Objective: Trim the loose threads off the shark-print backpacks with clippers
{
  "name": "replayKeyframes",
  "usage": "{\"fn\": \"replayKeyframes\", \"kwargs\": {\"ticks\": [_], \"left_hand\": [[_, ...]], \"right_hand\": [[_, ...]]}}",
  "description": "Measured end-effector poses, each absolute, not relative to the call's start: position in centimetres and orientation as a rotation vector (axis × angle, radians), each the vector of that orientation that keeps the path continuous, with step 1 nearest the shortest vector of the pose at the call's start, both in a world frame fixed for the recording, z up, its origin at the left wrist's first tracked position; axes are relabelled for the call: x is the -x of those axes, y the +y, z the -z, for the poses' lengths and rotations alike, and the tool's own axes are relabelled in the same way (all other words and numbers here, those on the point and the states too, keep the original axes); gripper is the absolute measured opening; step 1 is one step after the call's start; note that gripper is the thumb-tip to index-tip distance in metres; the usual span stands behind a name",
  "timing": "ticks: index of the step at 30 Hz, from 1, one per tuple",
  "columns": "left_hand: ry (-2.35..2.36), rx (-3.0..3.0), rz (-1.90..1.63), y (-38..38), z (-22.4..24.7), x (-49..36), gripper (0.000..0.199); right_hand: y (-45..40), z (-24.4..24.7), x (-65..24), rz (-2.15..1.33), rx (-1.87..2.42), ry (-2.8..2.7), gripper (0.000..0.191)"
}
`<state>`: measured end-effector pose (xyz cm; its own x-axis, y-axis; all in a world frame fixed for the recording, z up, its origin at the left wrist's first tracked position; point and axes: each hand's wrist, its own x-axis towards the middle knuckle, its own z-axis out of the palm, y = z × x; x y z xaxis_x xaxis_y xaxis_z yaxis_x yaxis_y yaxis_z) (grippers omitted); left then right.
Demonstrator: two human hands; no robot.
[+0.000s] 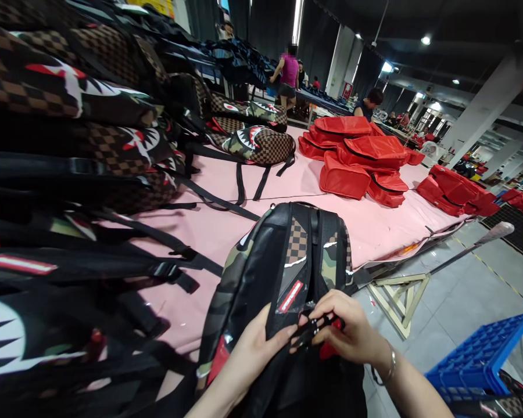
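A black backpack point(253, 278) with checkered and camouflage patches stands at the near edge of the pink table, its straps facing me. My left hand point(265, 342) is closed round the lower part of the left shoulder strap point(294, 278), below its red label. Beside it, my right hand point(344, 325) pinches a small black buckle point(311, 331) with thumb and fingers, close to the left thumb. Some red shows behind the right fingers. The exact fit of the webbing in the buckle is too small to make out.
Patterned backpacks point(108, 87) are piled high on the left, straps trailing over the pink table point(213, 226). Red bags point(370, 151) lie farther back. A blue crate point(475, 360) and a wooden-framed stand point(401, 302) are on the right. People stand in the distance.
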<state>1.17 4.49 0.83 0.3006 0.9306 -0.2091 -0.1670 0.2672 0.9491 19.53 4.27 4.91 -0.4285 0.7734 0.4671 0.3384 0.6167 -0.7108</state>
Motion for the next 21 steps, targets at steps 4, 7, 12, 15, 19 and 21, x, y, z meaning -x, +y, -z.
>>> {"fn": "replayKeyframes", "kwargs": {"ticks": [4,7,12,15,19,21], "left_hand": [[0.915,-0.967,-0.96,4.4,-1.2,-1.6,0.033],[0.918,-0.964,-0.976,4.3,-1.6,-2.0,0.031],[0.933,-1.084,-0.928,4.8,-1.2,-2.2,0.032],[0.987,-1.144,-0.934,5.5,0.1,-2.1,0.036],[0.951,-1.127,-1.016,6.0,2.1,-2.0,0.065],[0.913,-1.1,-1.004,6.0,2.5,-2.1,0.073]], "right_hand": [[5.2,-3.2,-19.7,-0.834,1.195,-1.588,0.019],[6.8,-1.2,-19.3,-1.016,1.215,-1.39,0.032],[6.9,-0.5,-18.1,-0.743,1.437,-1.662,0.01],[5.8,-1.0,-17.2,-0.595,1.416,-1.852,0.01],[4.1,-1.2,-15.8,-0.774,1.053,-2.003,0.011],[3.5,-1.2,-15.3,-0.827,0.976,-1.982,0.012]]}}
